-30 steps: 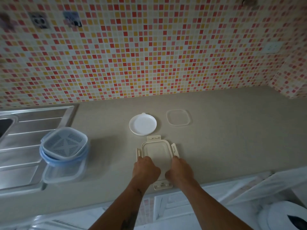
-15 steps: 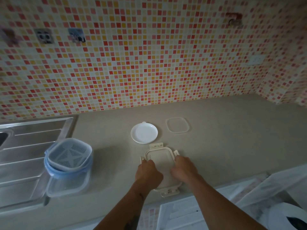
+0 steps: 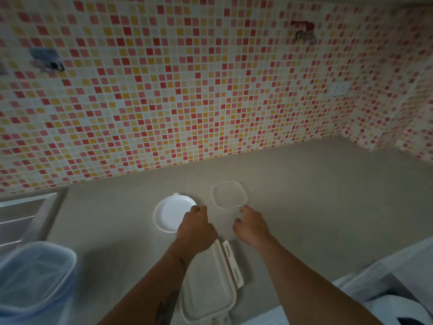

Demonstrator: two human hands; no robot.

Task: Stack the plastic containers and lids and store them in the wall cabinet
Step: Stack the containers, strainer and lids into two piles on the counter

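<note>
A cream rectangular lid with snap flaps lies flat near the counter's front edge, partly under my left forearm. My left hand hovers over the right rim of a round white lid, fingers curled, holding nothing that I can see. My right hand is spread just in front of a clear square lid, fingertips close to its near edge, apart from it. A stack of blue-tinted clear containers stands at the lower left.
The beige counter runs to a mosaic-tiled wall behind and a tiled corner at right. A steel sink drainboard lies at left. White cabinet fronts show below the counter edge.
Both hands have let go of the cream flap lid and moved forward, the left to the round white lid, the right to the clear square lid. The view has moved closer.
</note>
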